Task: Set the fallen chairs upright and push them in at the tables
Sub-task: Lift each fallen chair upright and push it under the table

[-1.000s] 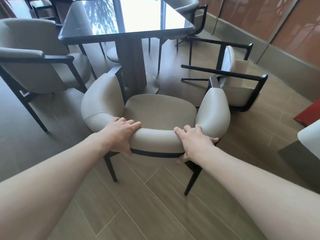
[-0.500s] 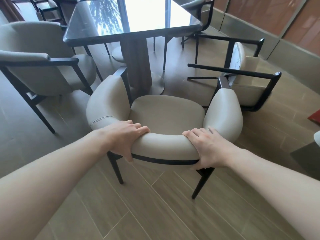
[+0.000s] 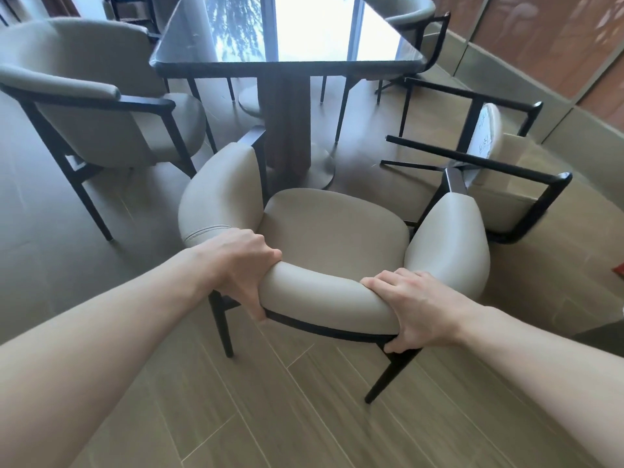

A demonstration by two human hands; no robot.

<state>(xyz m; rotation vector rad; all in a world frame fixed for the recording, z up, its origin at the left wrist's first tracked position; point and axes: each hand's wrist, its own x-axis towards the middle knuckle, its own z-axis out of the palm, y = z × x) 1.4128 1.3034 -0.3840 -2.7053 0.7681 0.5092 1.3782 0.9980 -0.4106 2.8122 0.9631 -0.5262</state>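
A beige padded armchair (image 3: 334,231) with black legs stands upright in front of me, facing the dark glossy table (image 3: 287,59). My left hand (image 3: 243,268) grips the left part of its curved backrest, and my right hand (image 3: 415,309) grips the right part, thumb under the black frame. The chair's front edge is close to the table's central pedestal (image 3: 287,130). To the right, a second armchair (image 3: 499,170) lies tipped on its side on the floor, black legs pointing left.
An upright armchair (image 3: 101,106) stands at the table's left side. Another chair (image 3: 405,15) is at the far right corner. A panelled wall (image 3: 540,45) runs along the right. Something red (image 3: 619,268) lies at the right edge. The floor is wood-look tile.
Both hands have pushed the chair forward toward the table; its arms now reach near the pedestal. My grip on the backrest has tightened, fingers wrapping further round it.
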